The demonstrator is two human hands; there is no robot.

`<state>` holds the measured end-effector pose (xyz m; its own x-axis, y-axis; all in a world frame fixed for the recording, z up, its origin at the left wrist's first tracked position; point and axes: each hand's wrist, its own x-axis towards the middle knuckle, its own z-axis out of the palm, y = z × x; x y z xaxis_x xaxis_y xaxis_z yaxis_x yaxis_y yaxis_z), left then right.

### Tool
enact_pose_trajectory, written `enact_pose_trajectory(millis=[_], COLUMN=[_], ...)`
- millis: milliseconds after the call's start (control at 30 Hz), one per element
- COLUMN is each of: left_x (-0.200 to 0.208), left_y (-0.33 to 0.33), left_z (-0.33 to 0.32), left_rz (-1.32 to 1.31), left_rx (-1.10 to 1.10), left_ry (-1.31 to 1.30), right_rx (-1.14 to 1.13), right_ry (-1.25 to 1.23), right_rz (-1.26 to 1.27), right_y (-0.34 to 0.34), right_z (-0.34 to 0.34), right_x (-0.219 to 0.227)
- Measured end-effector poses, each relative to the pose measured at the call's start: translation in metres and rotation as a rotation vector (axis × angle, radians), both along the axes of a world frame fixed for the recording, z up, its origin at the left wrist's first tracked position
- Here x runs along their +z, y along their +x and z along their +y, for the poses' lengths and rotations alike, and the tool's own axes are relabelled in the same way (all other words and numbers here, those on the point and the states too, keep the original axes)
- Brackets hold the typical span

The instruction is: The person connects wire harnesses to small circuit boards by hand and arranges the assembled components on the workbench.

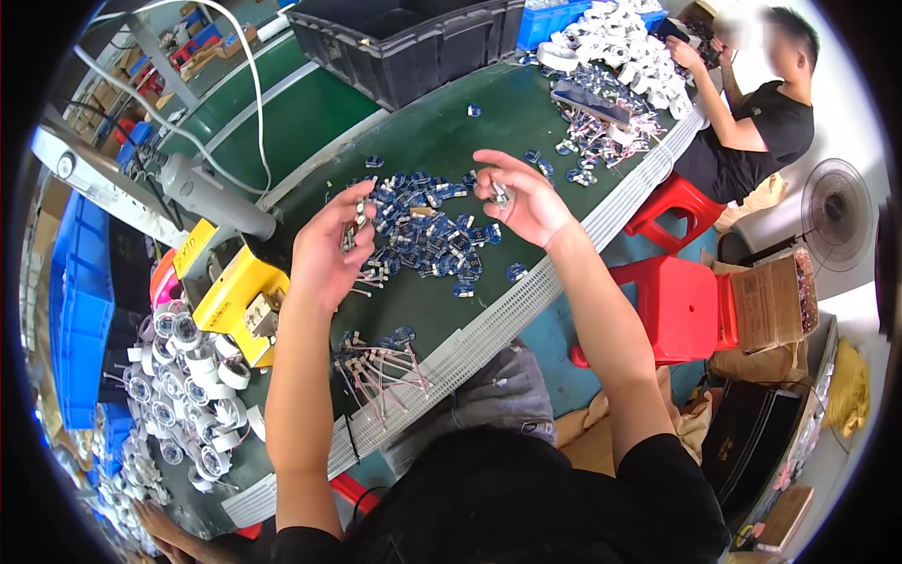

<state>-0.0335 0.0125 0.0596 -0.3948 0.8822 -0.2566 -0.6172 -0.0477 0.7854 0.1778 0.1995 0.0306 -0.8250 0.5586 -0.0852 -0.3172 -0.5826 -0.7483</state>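
Note:
Both my hands hover above a pile of small blue circuit boards [427, 249] on the green table. My left hand [324, 249], at the pile's left edge, has its fingers curled around a few small pale, metallic-looking pieces. Over the right side of the pile is my right hand [526, 202], palm turned up, with small silvery pieces [500, 195] between its bent fingers and thumb. What kind of pieces these are is too small to tell. Closer to me, boards with thin white and red wires [381, 367] lie by the table edge.
A yellow machine [235, 301] and a heap of white round housings [193, 376] stand left. A black bin [404, 47] sits at the back. Far right, another person [780, 122] works beside more white housings [620, 47]. Red stools [662, 305] stand right of the table.

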Motion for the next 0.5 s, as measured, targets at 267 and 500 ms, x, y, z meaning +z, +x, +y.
enact_pose_trajectory(millis=[267, 500], left_x=[-0.01, -0.02], left_y=[0.024, 0.023], left_z=[-0.075, -0.115], left_rz=[-0.198, -0.055], left_rx=[0.037, -0.027], left_ry=[-0.065, -0.111], right_rx=[-0.056, 0.103], right_ry=[1.226, 1.496], right_rz=[-0.735, -0.977], right_y=[-0.066, -0.076], right_z=[-0.008, -0.019], right_x=[-0.015, -0.007])
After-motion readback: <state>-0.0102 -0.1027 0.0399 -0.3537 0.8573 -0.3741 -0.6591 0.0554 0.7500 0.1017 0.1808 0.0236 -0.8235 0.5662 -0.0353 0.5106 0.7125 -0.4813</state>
